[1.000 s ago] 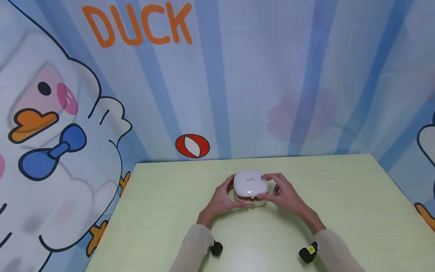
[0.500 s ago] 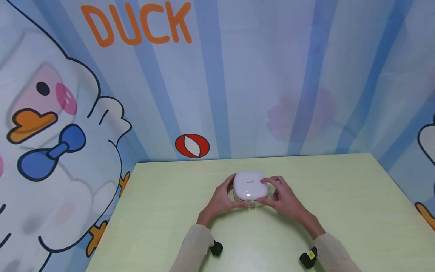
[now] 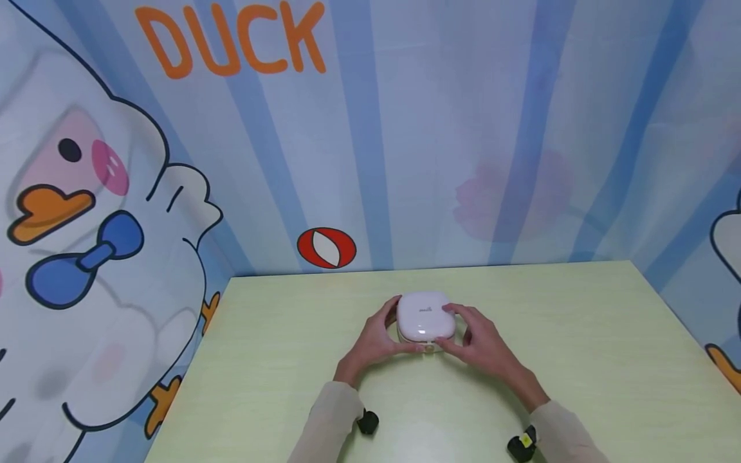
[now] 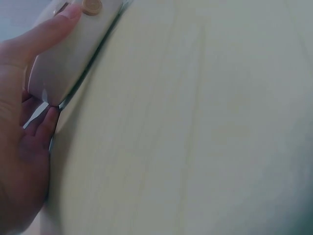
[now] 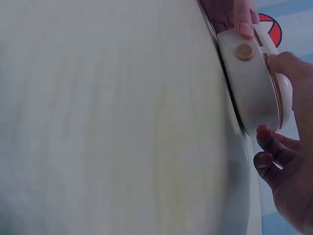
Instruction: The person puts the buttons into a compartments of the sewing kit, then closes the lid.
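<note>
Left hand (image 3: 375, 339): my fingers curl round the white box's (image 3: 426, 319) left side.
Right hand (image 3: 478, 339): pinches its lid edge.
Risk: I judge the box could skid on the table (image 3: 579, 360) if my grip slackens.

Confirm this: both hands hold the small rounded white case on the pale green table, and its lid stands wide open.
Not quite. The small rounded white case is closed, as the head view shows. The left hand and right hand do hold it on the pale green table.
</note>
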Demonstrator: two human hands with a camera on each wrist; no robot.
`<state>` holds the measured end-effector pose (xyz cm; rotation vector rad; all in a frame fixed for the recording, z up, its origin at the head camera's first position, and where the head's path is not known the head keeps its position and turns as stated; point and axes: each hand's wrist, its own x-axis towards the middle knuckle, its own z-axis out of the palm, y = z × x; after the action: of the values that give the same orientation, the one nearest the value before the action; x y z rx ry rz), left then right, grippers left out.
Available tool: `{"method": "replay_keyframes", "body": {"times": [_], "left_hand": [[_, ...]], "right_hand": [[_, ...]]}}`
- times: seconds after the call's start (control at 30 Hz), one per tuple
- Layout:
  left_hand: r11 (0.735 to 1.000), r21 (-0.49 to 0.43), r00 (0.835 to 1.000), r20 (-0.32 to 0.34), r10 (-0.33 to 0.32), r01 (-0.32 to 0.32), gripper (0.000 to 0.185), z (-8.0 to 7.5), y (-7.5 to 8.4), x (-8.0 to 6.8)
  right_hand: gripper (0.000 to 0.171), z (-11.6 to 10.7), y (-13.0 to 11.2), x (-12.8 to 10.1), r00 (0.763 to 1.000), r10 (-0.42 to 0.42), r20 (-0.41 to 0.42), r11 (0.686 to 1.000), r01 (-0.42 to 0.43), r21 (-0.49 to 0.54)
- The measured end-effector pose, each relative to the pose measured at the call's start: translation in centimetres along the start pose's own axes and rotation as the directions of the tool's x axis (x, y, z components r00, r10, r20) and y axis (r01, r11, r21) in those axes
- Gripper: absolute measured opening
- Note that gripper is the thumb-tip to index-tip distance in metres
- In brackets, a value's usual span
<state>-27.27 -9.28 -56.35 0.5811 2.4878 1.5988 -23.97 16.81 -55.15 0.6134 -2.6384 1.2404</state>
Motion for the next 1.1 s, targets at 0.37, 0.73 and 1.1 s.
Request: {"method": "replay_keyframes", "body": {"times": [0.37, 0.73, 1.1], "left_hand": [[1.0, -0.017, 1.0, 0.011, 0.006, -0.006, 0.109, 0.1, -0.3, 0.2], [1.0, -0.023, 1.0, 0.016, -0.002, 0.002, 0.111, 0.1, -0.3, 0.3], [0.998, 0.056, 1.0, 0.001, 0.025, -0.025, 0.12, -0.3, -0.4, -0.1]], "right_hand": [[0.062, 0.1, -0.8, -0.2, 0.996, 0.084, -0.006, 0.992, -0.083, 0.093], [0.063, 0.0, -0.7, -0.1, 0.992, 0.117, 0.037, 0.989, -0.12, 0.088], [0.088, -1.2, -0.8, -0.1, 0.985, 0.123, 0.117, 0.992, -0.124, -0.002]]}}
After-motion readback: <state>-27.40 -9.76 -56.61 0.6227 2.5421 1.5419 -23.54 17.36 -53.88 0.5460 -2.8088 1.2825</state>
